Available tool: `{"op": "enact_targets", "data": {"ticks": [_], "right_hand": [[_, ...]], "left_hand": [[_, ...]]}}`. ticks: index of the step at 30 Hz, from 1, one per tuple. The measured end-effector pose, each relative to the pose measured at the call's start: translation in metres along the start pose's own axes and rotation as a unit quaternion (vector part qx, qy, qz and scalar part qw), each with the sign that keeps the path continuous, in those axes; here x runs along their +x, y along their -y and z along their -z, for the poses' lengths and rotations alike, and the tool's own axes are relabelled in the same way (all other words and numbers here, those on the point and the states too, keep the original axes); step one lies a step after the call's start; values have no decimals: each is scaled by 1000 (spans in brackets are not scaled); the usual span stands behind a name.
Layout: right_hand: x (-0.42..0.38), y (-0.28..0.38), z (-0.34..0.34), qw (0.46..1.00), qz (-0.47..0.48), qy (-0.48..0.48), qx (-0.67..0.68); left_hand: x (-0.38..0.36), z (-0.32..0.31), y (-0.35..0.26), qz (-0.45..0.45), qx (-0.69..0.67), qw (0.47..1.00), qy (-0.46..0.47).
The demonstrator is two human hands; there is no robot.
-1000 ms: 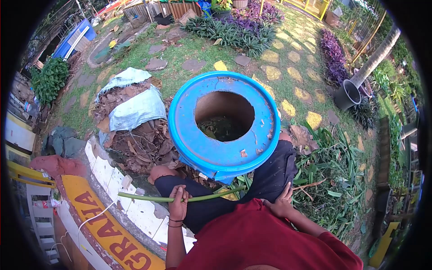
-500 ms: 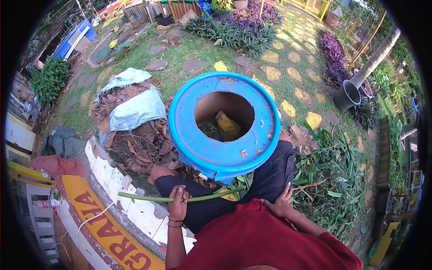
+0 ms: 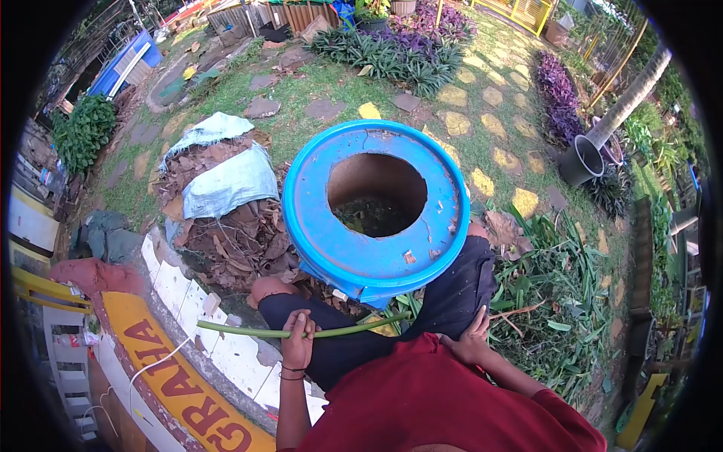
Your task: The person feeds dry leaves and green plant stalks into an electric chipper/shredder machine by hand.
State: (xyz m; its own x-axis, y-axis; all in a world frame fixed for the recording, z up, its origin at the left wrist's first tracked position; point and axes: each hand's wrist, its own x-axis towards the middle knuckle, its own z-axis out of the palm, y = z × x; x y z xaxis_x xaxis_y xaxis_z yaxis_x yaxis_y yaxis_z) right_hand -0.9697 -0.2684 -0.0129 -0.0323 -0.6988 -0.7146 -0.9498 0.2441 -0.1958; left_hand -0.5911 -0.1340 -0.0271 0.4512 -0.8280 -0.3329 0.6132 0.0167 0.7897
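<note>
My left hand (image 3: 298, 340) is closed around a long green stem (image 3: 245, 330), which lies nearly level across the front of my lap. My right hand (image 3: 471, 340) rests on my thigh with its fingers stretched out, holding nothing. Between my knees stands a blue drum (image 3: 305, 218) with a large round hole cut in its top. Through the hole I see a brown inner wall and dark green plant scraps (image 3: 369, 216) at the bottom. Neither hand touches the drum.
A pale torn sack (image 3: 233, 184) spills dry brown leaves (image 3: 241, 241) to the left. Cut green leaves (image 3: 557, 309) lie heaped at the right. I sit by a white-tiled edge (image 3: 192, 301). Yellow stepping stones (image 3: 525, 201) cross the grass, near a grey pot (image 3: 581, 162).
The large yellowish piece seen inside the drum has gone from view, leaving the dark scraps showing. My hands and the stem have stayed in place.
</note>
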Motion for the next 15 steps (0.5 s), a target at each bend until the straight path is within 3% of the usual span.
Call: {"op": "enact_targets", "data": {"ticks": [15], "right_hand": [[2,-3,-2,1000,12,-13,4]], "left_hand": [[-1,-4,-4,5,3,1000,-1]]}}
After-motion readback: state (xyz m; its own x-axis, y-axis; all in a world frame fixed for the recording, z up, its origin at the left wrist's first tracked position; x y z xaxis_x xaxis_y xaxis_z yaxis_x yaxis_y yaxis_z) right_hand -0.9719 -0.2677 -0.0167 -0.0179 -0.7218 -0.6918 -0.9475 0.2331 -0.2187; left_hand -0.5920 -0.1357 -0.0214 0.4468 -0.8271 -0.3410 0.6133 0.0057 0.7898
